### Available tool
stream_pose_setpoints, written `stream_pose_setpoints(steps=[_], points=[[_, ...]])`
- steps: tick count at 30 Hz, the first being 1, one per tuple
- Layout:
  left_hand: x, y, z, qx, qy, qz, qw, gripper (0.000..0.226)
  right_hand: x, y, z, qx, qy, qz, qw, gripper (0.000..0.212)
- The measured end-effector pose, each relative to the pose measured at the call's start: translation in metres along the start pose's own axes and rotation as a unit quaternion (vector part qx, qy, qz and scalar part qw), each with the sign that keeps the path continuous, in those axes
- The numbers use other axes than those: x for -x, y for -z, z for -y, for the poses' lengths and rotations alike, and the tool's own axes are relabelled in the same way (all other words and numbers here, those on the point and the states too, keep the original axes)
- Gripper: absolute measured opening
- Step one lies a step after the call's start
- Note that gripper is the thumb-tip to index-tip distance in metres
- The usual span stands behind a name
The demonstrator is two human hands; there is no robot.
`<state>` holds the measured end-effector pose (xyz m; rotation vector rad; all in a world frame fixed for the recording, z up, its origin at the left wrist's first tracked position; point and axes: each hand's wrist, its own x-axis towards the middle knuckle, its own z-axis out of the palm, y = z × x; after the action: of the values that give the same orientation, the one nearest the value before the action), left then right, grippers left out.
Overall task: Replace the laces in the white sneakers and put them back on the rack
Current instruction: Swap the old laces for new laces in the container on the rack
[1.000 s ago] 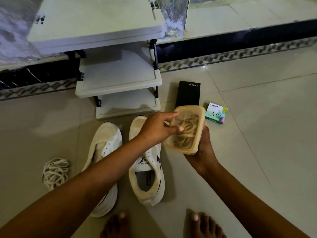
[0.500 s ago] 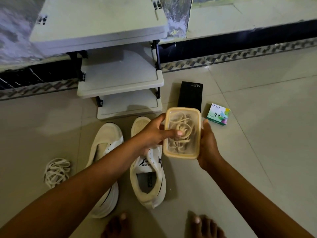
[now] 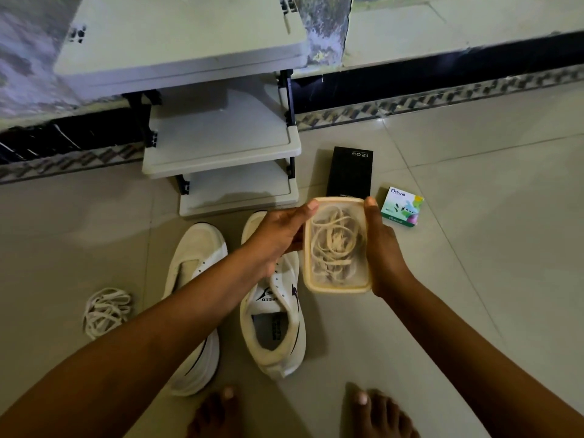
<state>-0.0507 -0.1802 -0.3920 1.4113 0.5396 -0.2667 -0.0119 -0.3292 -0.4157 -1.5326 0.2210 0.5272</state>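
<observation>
Slid the left hand off the top of the cream, rounded-rectangle plastic tub since half a second ago, out to its left edge, and levelled the tub from its earlier tilt. Now clamping it between both hands above the floor: left hand curled on the left wall, thumb at the far corner; right hand wrapped round the right wall, thumb at the other far corner.

Carrying inside it a loose tangle of flat cream replacement laces, seen hazily, as if through a translucent lid; cannot tell for certain whether lidded or open.

Judging from the freed top: readying to open the tub or reach in for a lace, so at the fetch-new-laces step, with no threading begun.

Down on the pale tiled floor, toes toward the rack: left white sneaker, partly under the left forearm, and right white sneaker, dark-striped, eyelets apparently bare. Near the left sneaker but apart from it, a coiled heap of white laces, presumably the pulled-out ones. Beyond the toes, the grey three-shelf plastic rack. Just past the tub, a black rectangular box and a small green-and-white carton.

Next, probably: freeing one hand, by setting the tub down or holding it single-handed.
</observation>
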Motion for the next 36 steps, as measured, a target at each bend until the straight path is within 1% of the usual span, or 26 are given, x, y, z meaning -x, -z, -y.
stream_pose_setpoints(steps=[2,4,6,7,9,11,12,13,14,16,18,20,21,23,27,29,32,34,36], points=[[0.000,-0.001,-0.001,-0.002,0.004,-0.005,1.000,0.028,0.000,0.001,0.000,-0.003,-0.006,-0.003,1.000,0.046],[0.002,0.001,-0.002,0.013,0.018,0.011,1.000,0.025,0.001,0.001,0.002,-0.012,-0.005,0.001,1.000,0.045],[0.005,0.006,0.000,0.032,0.035,0.064,0.997,0.022,0.002,0.000,0.008,-0.043,-0.010,0.003,0.999,0.042],[0.008,0.009,0.002,0.034,0.040,0.102,0.993,0.025,0.001,0.001,0.012,-0.064,-0.016,0.001,0.998,0.041],[0.014,0.012,0.009,0.059,0.050,0.166,0.983,0.042,-0.001,0.001,0.021,-0.078,-0.015,0.006,0.997,0.040],[0.017,0.015,0.016,0.104,0.048,0.187,0.976,0.061,-0.002,0.000,0.027,-0.081,-0.016,0.023,0.996,0.042],[0.016,0.017,0.018,0.120,0.041,0.184,0.975,0.066,-0.002,-0.001,0.028,-0.084,-0.018,0.028,0.996,0.043],[0.014,0.018,0.021,0.135,0.032,0.176,0.975,0.066,-0.002,-0.002,0.029,-0.088,-0.019,0.034,0.995,0.044],[0.012,0.019,0.021,0.151,0.026,0.164,0.975,0.062,0.000,-0.004,0.027,-0.095,-0.024,0.039,0.994,0.047],[0.009,0.020,0.021,0.174,0.016,0.133,0.975,0.056,0.002,-0.010,0.019,-0.063,-0.022,0.048,0.997,0.051],[0.009,0.017,0.018,0.165,0.013,0.111,0.980,0.050,0.004,-0.015,0.010,-0.029,0.001,0.023,0.999,0.047],[0.011,0.013,0.015,0.139,0.005,0.097,0.986,0.037,0.005,-0.018,0.006,-0.026,0.009,-0.006,1.000,0.042],[0.012,0.011,0.014,0.126,-0.001,0.091,0.988,0.032,0.004,-0.019,0.006,-0.031,0.009,-0.011,0.999,0.041],[0.014,0.010,0.012,0.110,-0.010,0.080,0.991,0.028,0.003,-0.019,0.007,-0.035,0.013,-0.015,0.999,0.037],[0.019,0.010,0.008,0.107,-0.005,0.069,0.992,0.018,0.002,-0.020,0.010,-0.041,0.027,-0.013,0.999,0.034],[0.022,0.011,0.003,0.081,0.003,0.064,0.995,0.019,0.002,-0.022,0.011,-0.047,0.025,-0.011,0.998,0.034],[0.027,0.014,-0.004,-0.011,0.003,0.050,0.999,0.036,0.003,-0.027,0.014,-0.025,0.031,-0.001,0.999,0.037],[0.029,0.017,-0.006,-0.003,0.006,0.038,0.999,0.035,0.002,-0.030,0.017,-0.018,0.033,0.014,0.999,0.039],[0.032,0.023,-0.010,0.047,0.018,0.025,0.998,0.033,0.001,-0.033,0.019,-0.004,0.039,0.047,0.998,0.040]])
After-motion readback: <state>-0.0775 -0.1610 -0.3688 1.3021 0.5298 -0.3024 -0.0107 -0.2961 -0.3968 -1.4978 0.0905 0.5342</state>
